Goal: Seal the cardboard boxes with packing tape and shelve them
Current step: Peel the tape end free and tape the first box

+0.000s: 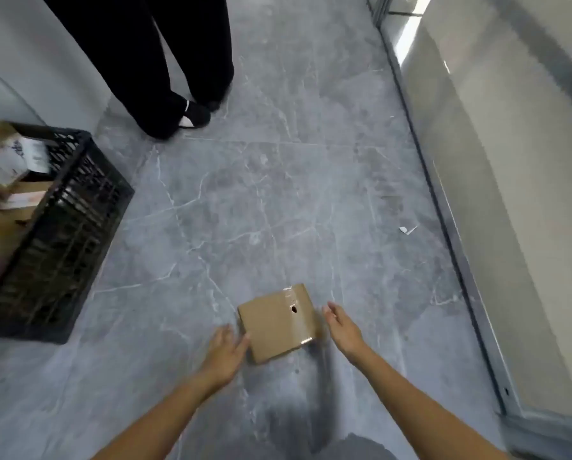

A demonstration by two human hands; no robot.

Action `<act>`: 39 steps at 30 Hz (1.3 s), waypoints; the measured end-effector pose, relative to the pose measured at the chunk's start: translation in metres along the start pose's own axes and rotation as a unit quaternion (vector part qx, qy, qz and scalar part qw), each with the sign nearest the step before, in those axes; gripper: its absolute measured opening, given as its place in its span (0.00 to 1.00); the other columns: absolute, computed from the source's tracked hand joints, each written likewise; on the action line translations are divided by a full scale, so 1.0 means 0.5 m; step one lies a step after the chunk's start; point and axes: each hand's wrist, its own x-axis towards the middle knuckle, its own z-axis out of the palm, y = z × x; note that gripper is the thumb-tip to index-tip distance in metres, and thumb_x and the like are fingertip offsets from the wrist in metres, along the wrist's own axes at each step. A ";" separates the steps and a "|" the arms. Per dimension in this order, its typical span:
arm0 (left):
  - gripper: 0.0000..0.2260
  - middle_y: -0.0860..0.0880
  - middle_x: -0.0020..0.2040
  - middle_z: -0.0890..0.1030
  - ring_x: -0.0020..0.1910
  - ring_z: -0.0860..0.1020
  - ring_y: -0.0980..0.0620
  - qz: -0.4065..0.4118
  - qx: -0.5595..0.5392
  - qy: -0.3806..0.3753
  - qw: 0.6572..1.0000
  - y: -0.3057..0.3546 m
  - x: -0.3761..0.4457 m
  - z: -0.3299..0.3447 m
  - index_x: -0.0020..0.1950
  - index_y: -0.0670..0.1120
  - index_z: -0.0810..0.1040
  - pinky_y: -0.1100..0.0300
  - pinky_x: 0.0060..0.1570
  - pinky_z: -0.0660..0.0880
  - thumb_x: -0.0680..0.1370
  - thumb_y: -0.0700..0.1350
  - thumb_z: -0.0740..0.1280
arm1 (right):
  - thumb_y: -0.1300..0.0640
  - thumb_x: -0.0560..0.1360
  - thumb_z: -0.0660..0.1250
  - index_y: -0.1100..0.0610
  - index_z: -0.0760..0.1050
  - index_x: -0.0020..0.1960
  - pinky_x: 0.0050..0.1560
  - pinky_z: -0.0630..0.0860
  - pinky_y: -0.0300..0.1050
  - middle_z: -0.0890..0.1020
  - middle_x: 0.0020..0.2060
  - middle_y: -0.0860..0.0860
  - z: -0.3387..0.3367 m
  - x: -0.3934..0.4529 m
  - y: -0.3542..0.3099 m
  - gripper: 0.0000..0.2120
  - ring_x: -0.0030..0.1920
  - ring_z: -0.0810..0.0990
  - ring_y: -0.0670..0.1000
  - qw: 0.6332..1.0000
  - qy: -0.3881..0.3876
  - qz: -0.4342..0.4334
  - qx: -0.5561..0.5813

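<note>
A small brown cardboard box (276, 322) lies flat on the grey marble floor, with a strip of clear tape across its right part and a dark hole in its top. My left hand (226, 351) is at the box's near-left edge, fingers straight and touching it. My right hand (342, 328) hovers just right of the box with relaxed fingers, a small gap between them. Neither hand holds anything.
A black plastic crate (65, 234) with cardboard boxes (9, 167) and packets inside stands at the left. Another person's legs in black trousers (165, 68) stand at the back. A pale wall with a metal rail (460, 247) runs along the right. A white paper scrap (407, 230) lies on the floor.
</note>
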 end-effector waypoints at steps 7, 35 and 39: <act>0.25 0.53 0.74 0.63 0.71 0.64 0.55 0.029 -0.286 -0.021 0.957 -0.005 0.029 0.069 0.80 0.51 0.48 0.61 0.70 0.59 0.85 0.49 0.53 | 0.44 0.83 0.52 0.48 0.70 0.69 0.67 0.66 0.44 0.77 0.63 0.47 0.081 0.046 0.049 0.19 0.64 0.73 0.49 0.996 -0.038 -0.014 0.077; 0.22 0.49 0.77 0.62 0.76 0.62 0.50 0.146 -0.216 -0.065 0.963 0.741 -1.125 -0.578 0.80 0.48 0.56 0.52 0.76 0.56 0.86 0.49 0.48 | 0.46 0.83 0.53 0.44 0.70 0.64 0.58 0.67 0.39 0.77 0.56 0.42 -0.453 -1.204 -0.695 0.12 0.56 0.75 0.45 0.921 0.219 -0.004 0.322; 0.21 0.50 0.74 0.67 0.72 0.66 0.51 0.182 -0.183 -0.120 0.959 0.782 -1.185 -0.555 0.78 0.47 0.60 0.60 0.70 0.60 0.86 0.49 0.50 | 0.43 0.82 0.54 0.44 0.72 0.63 0.57 0.70 0.42 0.78 0.55 0.43 -0.478 -1.291 -0.665 0.14 0.54 0.76 0.41 0.888 0.280 0.005 0.364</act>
